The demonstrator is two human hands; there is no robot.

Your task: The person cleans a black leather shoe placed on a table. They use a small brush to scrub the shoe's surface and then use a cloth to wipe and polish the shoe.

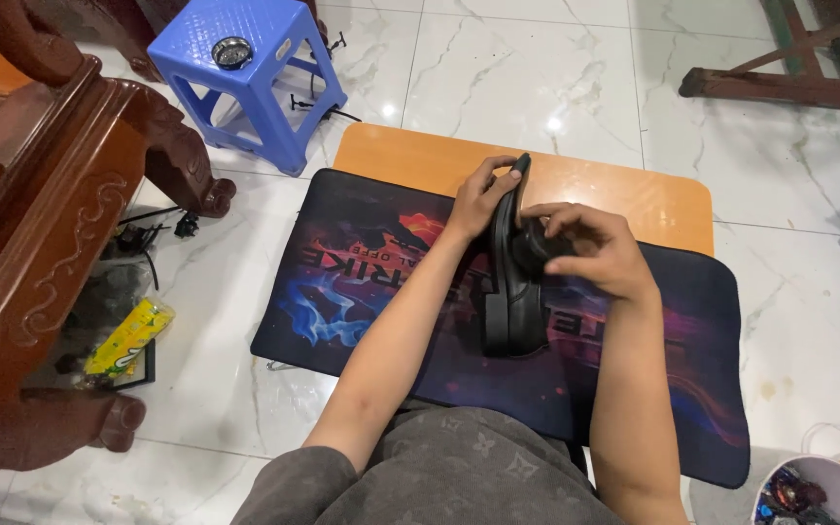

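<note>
— Two hands are working on one black shoe (513, 292); where is it sitting?

— It is standing on its side on the dark printed mat (362, 282); the mat is covering most of an orange low table (410, 156); the toe is pointing away from the person.

— What is the left hand (478, 199) doing?

— It is curling its fingers over the far end of the shoe, gripping it; the right hand (600, 248) is closing around a small dark object (535, 243) and pressing it against the shoe's side; I cannot tell what that object is.

— Anything nearby?

— One blue plastic stool (250, 68) is standing beyond the table; carved wooden furniture (41, 233) is sitting at the left.
</note>
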